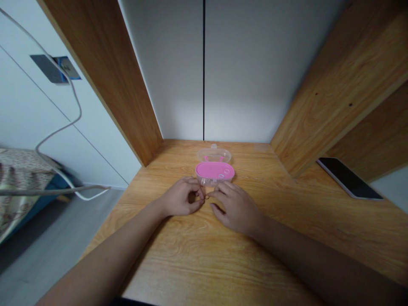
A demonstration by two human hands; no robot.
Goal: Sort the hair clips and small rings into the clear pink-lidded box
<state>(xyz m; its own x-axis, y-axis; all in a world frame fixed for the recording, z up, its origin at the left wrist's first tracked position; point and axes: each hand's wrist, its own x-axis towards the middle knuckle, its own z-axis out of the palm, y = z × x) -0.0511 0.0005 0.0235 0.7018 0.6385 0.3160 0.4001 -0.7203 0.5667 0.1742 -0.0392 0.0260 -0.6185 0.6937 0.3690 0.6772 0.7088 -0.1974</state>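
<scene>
My left hand [184, 196] is closed in a pinch, thumb against fingertips, at the edge of a small thin dark loop [207, 196] low over the wooden tabletop. My right hand [237, 208] is open, its thumb apart from its fingers, with an index fingertip at the loop's other side. The loop is too small to tell its kind. Just behind both hands sits an oval clear plastic case [208, 182] with a pink tray [210, 170] at its top. Two small ring-like shapes [226, 171] show on the pink surface. The case's clear lid [219, 154] lies folded back, away from me.
A phone-like dark tablet [349, 176] lies on the table [191, 263] at the right. Wooden panels [105, 72] stand left and right, with a grey-white back wall [178, 85] behind. A white cable [78, 102] hangs at the left, near patterned fabric [22, 182].
</scene>
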